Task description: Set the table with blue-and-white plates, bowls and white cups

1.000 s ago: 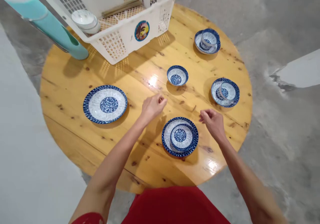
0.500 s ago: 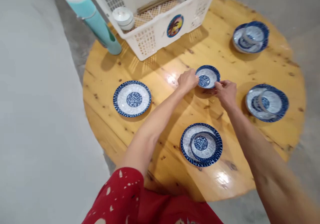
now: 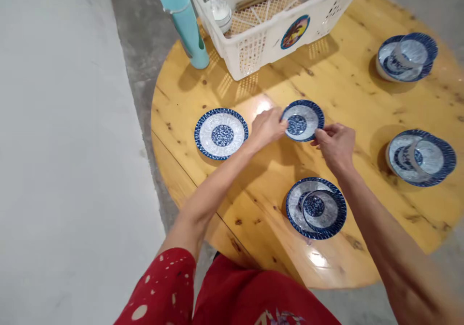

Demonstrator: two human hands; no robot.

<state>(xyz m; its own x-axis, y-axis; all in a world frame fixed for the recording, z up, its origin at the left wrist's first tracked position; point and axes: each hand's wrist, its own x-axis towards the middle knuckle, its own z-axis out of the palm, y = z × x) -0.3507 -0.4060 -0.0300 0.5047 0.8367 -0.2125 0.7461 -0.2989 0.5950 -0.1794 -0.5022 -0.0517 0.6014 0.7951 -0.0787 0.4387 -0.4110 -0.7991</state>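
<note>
Between my two hands is a blue-and-white bowl (image 3: 303,120), raised over the wooden table (image 3: 261,190). My left hand (image 3: 268,126) pinches its left rim, and my right hand (image 3: 334,144) grips the lower right rim. To the left lies a blue-rimmed plate (image 3: 222,134) with nothing on it, close to my left forearm. Nearer my body, a second plate (image 3: 295,204) carries a small bowl (image 3: 321,211) set toward its right side.
At the back stands a white plastic basket (image 3: 250,49) holding stacked white bowls (image 3: 220,15) and chopsticks. A turquoise flask (image 3: 188,30) is beside it. On the right are two sets of nested bowls, one far (image 3: 389,57) and one nearer (image 3: 435,158).
The view has shifted, so the table items appear further right, except the near plate's small shift. The bowl in my hands has come left toward the blue-rimmed plate and looks larger.
</note>
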